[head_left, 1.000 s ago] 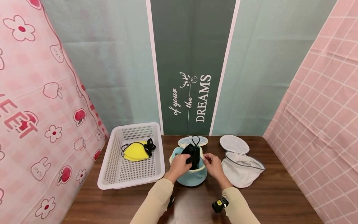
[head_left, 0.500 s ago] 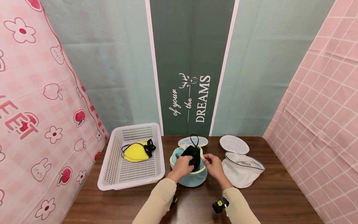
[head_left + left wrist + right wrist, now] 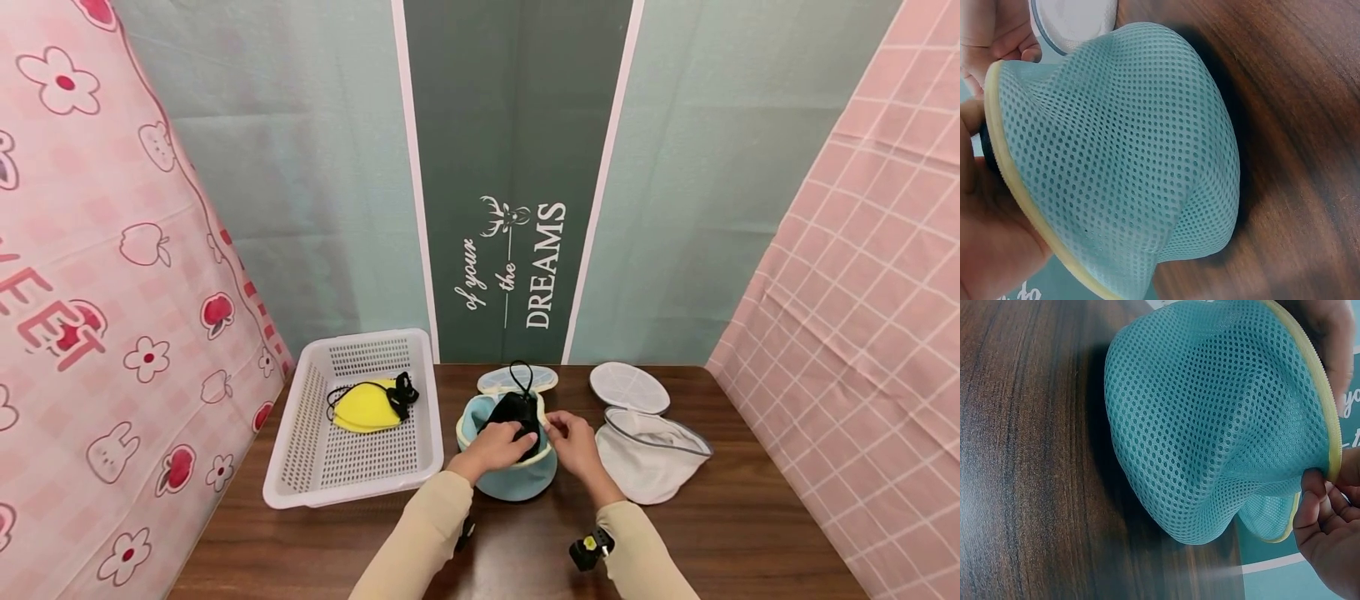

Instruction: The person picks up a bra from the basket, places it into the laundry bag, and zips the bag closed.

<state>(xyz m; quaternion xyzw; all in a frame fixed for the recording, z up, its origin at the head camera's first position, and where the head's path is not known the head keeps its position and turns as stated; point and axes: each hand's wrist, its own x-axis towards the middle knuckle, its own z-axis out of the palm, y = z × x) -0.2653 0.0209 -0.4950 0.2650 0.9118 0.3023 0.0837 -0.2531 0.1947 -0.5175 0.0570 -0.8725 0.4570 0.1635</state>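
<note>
Since a second ago, the left hand (image 3: 493, 450) has shifted across the black pouch (image 3: 517, 407), which appears partly lowered into the blue mesh bag (image 3: 517, 482) on the surface (image 3: 315, 550). Whether the left fingers grip or merely press, I cannot tell. The right hand (image 3: 576, 443), fingers closed, pinches the bag's yellow rim. Farther back, the bag's lid (image 3: 536, 379) lies open.
</note>
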